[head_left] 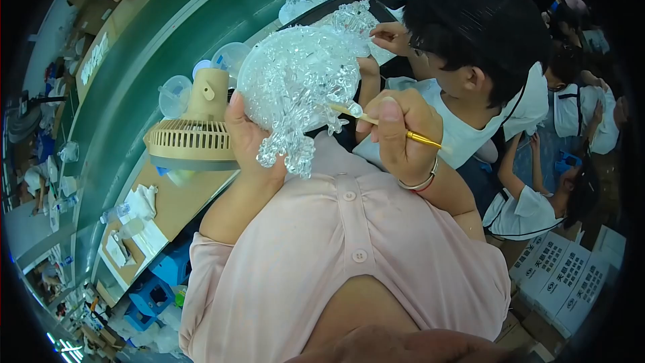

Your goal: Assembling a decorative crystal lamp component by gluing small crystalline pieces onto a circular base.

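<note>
My left hand grips the lower left edge of a round ornament of clear, glassy-looking plastic. Its face is crowded with raised, shiny shapes, and a knobbly clear figure juts from its lower side. In my right hand is a slim paintbrush with a pale wooden handle and a gold ferrule. The brush's bristle end points away to the lower right. Its handle end lies against the ornament's right side, at a small clear piece. Whether my fingertips also touch that piece is hard to make out.
A beige fan stands just left of my left hand, with clear plastic cups behind it. Close on the right, a co-worker reaches toward a black tray of clear parts. The green conveyor belt curves past beyond.
</note>
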Available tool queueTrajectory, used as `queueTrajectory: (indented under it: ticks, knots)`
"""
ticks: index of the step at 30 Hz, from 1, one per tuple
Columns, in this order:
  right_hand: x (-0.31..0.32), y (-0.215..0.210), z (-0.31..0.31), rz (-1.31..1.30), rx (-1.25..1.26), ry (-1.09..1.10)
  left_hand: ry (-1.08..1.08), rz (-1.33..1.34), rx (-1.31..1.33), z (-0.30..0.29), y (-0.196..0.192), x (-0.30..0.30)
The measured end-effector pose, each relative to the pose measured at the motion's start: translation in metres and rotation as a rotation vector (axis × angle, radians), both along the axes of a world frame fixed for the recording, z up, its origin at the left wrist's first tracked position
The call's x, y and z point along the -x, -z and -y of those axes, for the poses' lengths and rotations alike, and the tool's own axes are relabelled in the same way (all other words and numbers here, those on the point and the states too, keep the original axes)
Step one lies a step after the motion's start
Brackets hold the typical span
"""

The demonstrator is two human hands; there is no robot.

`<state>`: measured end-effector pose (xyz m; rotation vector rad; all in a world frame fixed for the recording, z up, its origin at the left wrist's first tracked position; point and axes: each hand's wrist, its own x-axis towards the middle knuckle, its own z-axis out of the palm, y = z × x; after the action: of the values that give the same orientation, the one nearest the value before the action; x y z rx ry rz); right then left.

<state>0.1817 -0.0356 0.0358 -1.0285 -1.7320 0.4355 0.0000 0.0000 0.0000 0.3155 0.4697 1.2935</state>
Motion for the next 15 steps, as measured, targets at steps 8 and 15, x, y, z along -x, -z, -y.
queueTrajectory:
  ticks: [8, 15]
  knots:
    - [-0.002, 0.003, -0.006, -0.093, 0.021, 0.039, 0.018, -0.031, -0.042, -0.009, 0.003, -0.003]
    - [-0.005, 0.008, -0.004, -0.242, 0.138, 0.067, -0.035, -0.083, 0.031, -0.006, -0.002, -0.014]
